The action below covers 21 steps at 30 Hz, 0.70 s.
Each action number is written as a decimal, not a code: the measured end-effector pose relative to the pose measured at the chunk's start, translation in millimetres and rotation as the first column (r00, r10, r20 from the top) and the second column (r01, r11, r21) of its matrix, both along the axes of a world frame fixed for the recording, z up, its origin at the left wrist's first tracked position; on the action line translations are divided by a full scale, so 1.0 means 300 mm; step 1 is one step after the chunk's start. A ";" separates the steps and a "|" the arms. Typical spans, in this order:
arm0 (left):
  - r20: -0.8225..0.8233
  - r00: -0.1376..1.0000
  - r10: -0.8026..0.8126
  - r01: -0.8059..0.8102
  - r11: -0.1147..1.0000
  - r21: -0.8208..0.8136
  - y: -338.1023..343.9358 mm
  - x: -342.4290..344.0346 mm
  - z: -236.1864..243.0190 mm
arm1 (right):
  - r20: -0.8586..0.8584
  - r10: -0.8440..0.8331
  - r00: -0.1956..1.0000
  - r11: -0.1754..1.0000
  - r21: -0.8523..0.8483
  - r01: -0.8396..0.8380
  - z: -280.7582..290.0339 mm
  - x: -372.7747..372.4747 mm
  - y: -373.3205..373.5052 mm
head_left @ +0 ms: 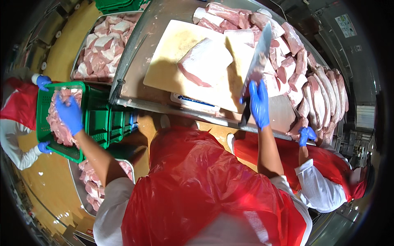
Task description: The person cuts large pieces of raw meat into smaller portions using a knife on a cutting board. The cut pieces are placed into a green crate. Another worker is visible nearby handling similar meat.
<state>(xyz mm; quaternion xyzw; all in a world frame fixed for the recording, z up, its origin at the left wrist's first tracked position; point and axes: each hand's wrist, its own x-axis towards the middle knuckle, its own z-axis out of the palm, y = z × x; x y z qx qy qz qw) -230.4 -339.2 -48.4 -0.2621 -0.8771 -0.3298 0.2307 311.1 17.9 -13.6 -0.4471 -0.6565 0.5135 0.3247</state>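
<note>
Meat (61,133) is filling the left crate (42,123) under left hand (69,112), grip unclear; right hand (259,102) is gripping a knife (260,53), best kept far.

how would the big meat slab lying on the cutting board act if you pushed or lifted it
The meat slab may feel slippery, given its pale fatty top and bare flesh. Its thickness suggests it's fairly heavy and might sag only slightly. Lying broad and low on the cutting board, it's unlikely to roll.
</note>
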 end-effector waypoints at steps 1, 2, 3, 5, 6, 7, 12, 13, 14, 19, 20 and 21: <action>0.293 0.917 -0.270 0.184 0.939 0.290 0.251 0.244 0.076 | 0.004 0.000 1.000 1.000 0.026 0.000 -0.010 -0.026 0.063; 0.494 0.737 -0.461 0.267 0.870 0.415 0.388 0.376 0.078 | -0.077 0.004 0.997 1.000 0.005 -0.004 -0.015 -0.068 0.123; 0.634 0.387 -0.669 0.323 0.743 0.587 0.499 0.488 0.043 | -0.160 0.020 0.987 1.000 -0.017 -0.023 -0.015 -0.117 0.185; 0.388 0.419 -0.821 0.657 0.569 0.494 0.678 0.792 0.004 | -0.063 0.121 0.991 0.992 0.044 -0.119 0.009 -0.172 0.282; 0.241 0.491 -0.837 0.732 0.547 0.407 0.739 0.912 -0.018 | -0.059 0.141 0.988 0.990 -0.015 -0.142 0.031 -0.211 0.299; 0.153 0.543 -0.826 0.751 0.559 0.352 0.787 1.019 -0.038 | -0.067 0.171 0.983 0.985 0.034 -0.169 0.030 -0.239 0.316; 0.475 0.705 -0.526 0.566 0.821 0.069 0.891 1.180 0.077 | 0.094 0.324 0.941 0.940 0.082 -0.332 -0.031 -0.285 0.274; 0.414 0.677 -0.608 0.617 0.776 0.131 0.905 1.153 0.053 | 0.019 0.348 0.937 0.936 0.052 -0.348 -0.033 -0.270 0.241; 0.346 0.648 -0.678 0.661 0.727 0.187 0.925 1.093 -0.003 | 0.080 0.345 0.935 0.938 0.013 -0.347 -0.026 -0.251 0.202; -0.207 0.445 -0.872 0.861 0.352 0.368 1.086 0.569 -0.130 | -0.154 0.291 0.944 0.889 -0.320 -0.326 -0.057 -0.151 -0.114; -0.220 0.653 -0.725 0.754 0.598 0.271 1.094 0.527 -0.078 | -0.153 0.287 0.946 0.914 -0.251 -0.318 -0.048 -0.143 -0.153; -0.190 0.664 -0.724 0.741 0.602 0.297 1.089 0.510 -0.035 | -0.167 0.225 0.960 0.933 -0.248 -0.261 -0.051 -0.127 -0.164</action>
